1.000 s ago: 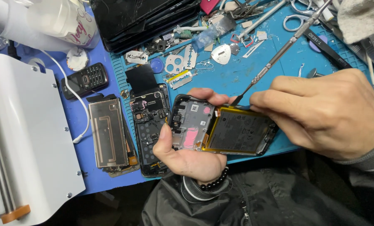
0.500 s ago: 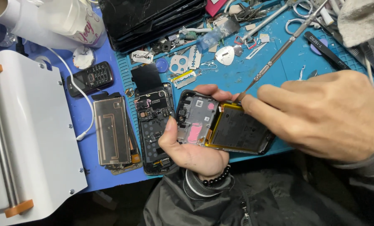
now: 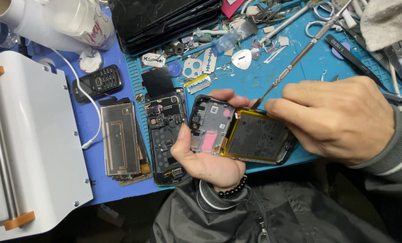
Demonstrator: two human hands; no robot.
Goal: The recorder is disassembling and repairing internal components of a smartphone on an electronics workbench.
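Observation:
My left hand [image 3: 207,159] grips an opened smartphone [image 3: 241,130] from below, back cover off, showing a grey circuit area and a yellow-edged battery [image 3: 259,137]. My right hand [image 3: 340,119] holds a thin metal pry tool [image 3: 300,54], its tip touching the phone's upper edge near the battery's top corner. A bead bracelet circles my left wrist. The right hand covers the phone's right end.
On the blue mat lie a second opened phone frame [image 3: 165,135], a back panel with a coil [image 3: 120,137], a small black keypad phone [image 3: 97,83], tweezers [image 3: 354,54], scissors, blades and small parts. A white machine [image 3: 25,144] fills the left. Stacked black screens [image 3: 165,18] sit at the top.
The tool tip and my right hand have shifted slightly left along the phone's top edge. My left hand has tilted the phone a little; the view has drifted.

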